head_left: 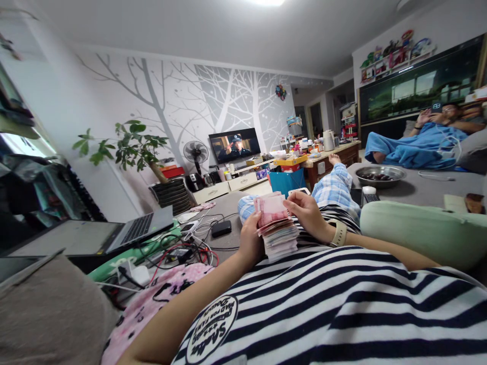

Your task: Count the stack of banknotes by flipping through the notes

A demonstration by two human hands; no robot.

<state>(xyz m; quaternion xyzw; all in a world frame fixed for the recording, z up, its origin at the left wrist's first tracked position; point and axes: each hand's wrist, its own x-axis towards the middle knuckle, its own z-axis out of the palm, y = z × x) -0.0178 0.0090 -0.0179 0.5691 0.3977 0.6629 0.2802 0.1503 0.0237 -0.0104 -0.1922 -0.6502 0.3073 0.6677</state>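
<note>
My left hand [251,237] is closed round the left side of a thick wad of banknotes [280,238]. Pinkish-red notes lie uppermost, and the lower ends of many others fan out toward my striped shirt [323,289]. At the upper right corner of the wad, my right hand [307,214] pinches the edge of a pinkish note between thumb and fingertips. A pale watch [338,233] circles my right wrist. The wad rests above my lap, and its left edge is hidden behind my left fingers.
At left lie an open laptop [139,230], tangled cables [190,248] and a black box [221,228]. To the right are a green cushion [414,228] and a metal bowl [380,175] of dark round things. Another person under a blue blanket [414,147] holds a phone.
</note>
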